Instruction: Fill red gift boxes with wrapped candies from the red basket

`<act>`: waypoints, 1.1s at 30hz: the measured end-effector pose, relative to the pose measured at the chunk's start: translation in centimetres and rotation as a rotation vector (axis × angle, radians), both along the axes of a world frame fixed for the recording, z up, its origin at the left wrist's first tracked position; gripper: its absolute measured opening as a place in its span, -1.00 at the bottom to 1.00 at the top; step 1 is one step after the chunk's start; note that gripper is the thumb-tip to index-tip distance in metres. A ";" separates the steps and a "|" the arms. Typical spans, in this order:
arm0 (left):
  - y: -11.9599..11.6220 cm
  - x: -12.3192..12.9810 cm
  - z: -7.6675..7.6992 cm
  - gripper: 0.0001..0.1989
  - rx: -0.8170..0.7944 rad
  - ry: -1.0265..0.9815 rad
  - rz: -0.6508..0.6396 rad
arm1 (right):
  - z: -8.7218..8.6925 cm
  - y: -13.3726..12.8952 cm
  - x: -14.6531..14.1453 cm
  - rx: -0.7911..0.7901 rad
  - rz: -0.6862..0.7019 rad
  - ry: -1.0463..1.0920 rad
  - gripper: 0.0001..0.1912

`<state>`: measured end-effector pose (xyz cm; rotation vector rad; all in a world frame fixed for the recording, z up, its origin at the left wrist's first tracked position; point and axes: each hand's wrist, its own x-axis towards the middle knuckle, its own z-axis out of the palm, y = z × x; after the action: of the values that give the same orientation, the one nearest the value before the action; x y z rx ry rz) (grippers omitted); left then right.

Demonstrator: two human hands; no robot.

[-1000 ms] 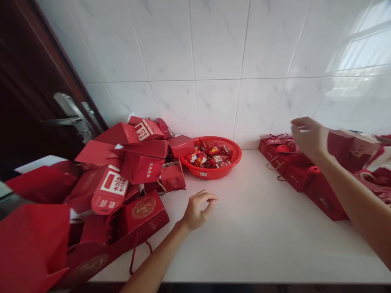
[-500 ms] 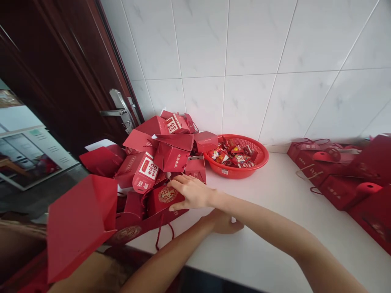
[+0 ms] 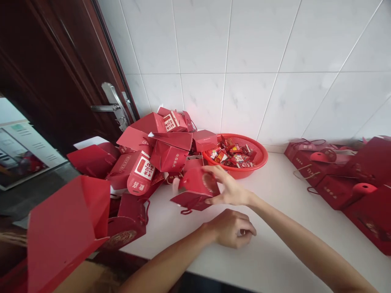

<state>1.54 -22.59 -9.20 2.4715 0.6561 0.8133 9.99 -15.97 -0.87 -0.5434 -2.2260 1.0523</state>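
Note:
My right hand (image 3: pixel 230 188) grips a red candy box (image 3: pixel 195 188) by its side, with the thumb low and the fingers on top. A gold round emblem and a cord handle show on the box, which is tilted over the white counter. Below it, my left hand (image 3: pixel 233 230) rests at the counter with curled fingers; a small gap shows between them, and whatever they hold, if anything, is hidden. Left of both hands lies a heap of red folded boxes (image 3: pixel 171 156). Just behind the right hand stands a red plastic basket (image 3: pixel 259 156) of wrapped candies (image 3: pixel 240 154).
More red boxes (image 3: pixel 332 189) stand in rows at the right of the white counter (image 3: pixel 269 215). A large open red box (image 3: pixel 64 228) sits at the lower left above brown cardboard. Behind are a tiled wall and a dark door with a metal handle (image 3: pixel 105 108).
My right hand has lifted the candy box out of the heap's front and drawn it to the right. My left hand has shifted slightly right and down, fingers still curled.

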 end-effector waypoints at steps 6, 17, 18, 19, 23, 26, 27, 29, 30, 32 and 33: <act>-1.8 0.4 2.6 -0.82 0.342 -0.267 -0.033 | -3.1 -0.5 6.2 -0.308 -0.118 0.318 -0.15; 4.1 -5.9 9.9 -0.83 0.217 -0.262 0.529 | -7.9 -0.9 7.0 -0.238 -0.206 0.209 -0.07; 4.9 -6.4 9.7 -0.84 0.153 -0.238 0.529 | -7.6 -1.0 7.1 -0.222 -0.227 0.180 -0.07; 5.5 -6.8 9.3 -0.85 0.107 -0.240 0.530 | -7.2 -1.1 7.2 -0.197 -0.256 0.164 -0.08; 5.9 -7.0 7.7 -0.85 -0.006 -0.327 0.523 | -4.0 -1.3 7.1 0.030 -0.329 0.170 -0.47; 5.2 -6.2 7.1 -0.81 -0.035 -0.349 0.477 | -1.4 -1.0 6.2 0.138 -0.253 0.109 -0.64; 5.0 -6.0 7.1 -0.80 -0.040 -0.346 0.464 | -0.8 -0.8 5.8 0.148 -0.237 0.081 -0.61; 4.7 -5.9 7.0 -0.83 -0.046 -0.338 0.456 | 0.3 -0.2 5.4 0.167 -0.218 0.032 -0.57; 4.6 -6.0 7.0 -0.83 -0.047 -0.336 0.463 | 0.7 0.1 5.3 0.179 -0.213 0.009 -0.57; 4.6 -6.4 7.0 -0.80 -0.044 -0.334 0.488 | 1.4 0.6 5.5 0.193 -0.207 -0.034 -0.62; 4.6 -6.6 7.0 -0.77 -0.045 -0.331 0.504 | 1.7 0.9 5.9 0.189 -0.212 -0.059 -0.65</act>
<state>-5.07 -18.04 -2.16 2.0771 1.1710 1.3375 15.84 -15.11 0.83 -0.7157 -2.2315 0.7188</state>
